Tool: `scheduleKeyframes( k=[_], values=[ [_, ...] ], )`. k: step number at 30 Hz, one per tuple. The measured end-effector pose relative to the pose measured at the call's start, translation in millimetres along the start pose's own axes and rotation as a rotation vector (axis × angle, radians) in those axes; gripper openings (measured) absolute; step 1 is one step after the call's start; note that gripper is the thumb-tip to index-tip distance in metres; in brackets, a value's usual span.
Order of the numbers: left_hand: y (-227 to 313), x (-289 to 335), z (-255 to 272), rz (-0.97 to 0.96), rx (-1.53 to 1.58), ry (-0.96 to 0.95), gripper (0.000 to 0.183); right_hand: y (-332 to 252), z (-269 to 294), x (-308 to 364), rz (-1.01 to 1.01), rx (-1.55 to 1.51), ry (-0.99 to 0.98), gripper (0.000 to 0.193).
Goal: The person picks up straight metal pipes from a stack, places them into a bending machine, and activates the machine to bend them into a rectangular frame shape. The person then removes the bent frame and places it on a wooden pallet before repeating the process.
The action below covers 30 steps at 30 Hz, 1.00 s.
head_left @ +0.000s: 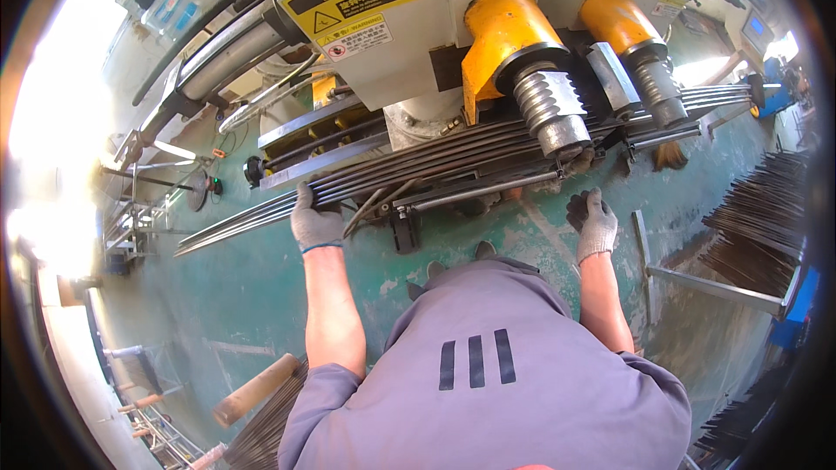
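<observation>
My left hand (315, 219), in a grey-white knit glove, grips the near edge of a bundle of long thin metal rods (383, 172). Its thumb lies on top, and the fingers are partly hidden among the rods. The rods run side by side across a machine, under two ribbed metal rollers (550, 104) fixed to orange housings (509, 26). My right hand (595, 224), gloved too with dark fingertips, hovers apart from the rods, below the nearer roller. Its fingers are loosely bent, the thumb stands away from them, and nothing shows in its grasp.
A bar (483, 190) on brackets runs along the machine's near side. At right, dark rods are heaped (758, 218) on a metal frame (718, 289). More rods (270, 418) lie lower left beside a brown roll (254, 390). The floor (218, 296) is green and worn.
</observation>
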<state>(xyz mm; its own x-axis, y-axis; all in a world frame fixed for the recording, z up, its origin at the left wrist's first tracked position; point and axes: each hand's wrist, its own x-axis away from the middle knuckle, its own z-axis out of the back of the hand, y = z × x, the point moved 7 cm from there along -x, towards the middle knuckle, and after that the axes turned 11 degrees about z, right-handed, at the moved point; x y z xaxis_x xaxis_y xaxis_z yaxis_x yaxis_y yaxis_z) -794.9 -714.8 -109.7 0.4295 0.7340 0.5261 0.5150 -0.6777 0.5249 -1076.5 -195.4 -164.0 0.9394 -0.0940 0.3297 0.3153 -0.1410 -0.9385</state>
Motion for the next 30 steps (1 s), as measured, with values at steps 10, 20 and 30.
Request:
scheduleKeyframes(
  k=[10,20,30],
  values=[
    [-91,40,-67,0.231,0.019,-0.179,0.030,3,-19,-16,0.000,0.052,-0.168,0.038],
    [-67,28,-44,0.050,0.060,-0.031,0.030,35,14,-16,-0.120,0.113,-0.164,0.035],
    [-87,50,-56,0.243,0.155,-0.218,0.037,86,-17,-30,-0.123,0.219,-0.341,0.025]
  ],
)
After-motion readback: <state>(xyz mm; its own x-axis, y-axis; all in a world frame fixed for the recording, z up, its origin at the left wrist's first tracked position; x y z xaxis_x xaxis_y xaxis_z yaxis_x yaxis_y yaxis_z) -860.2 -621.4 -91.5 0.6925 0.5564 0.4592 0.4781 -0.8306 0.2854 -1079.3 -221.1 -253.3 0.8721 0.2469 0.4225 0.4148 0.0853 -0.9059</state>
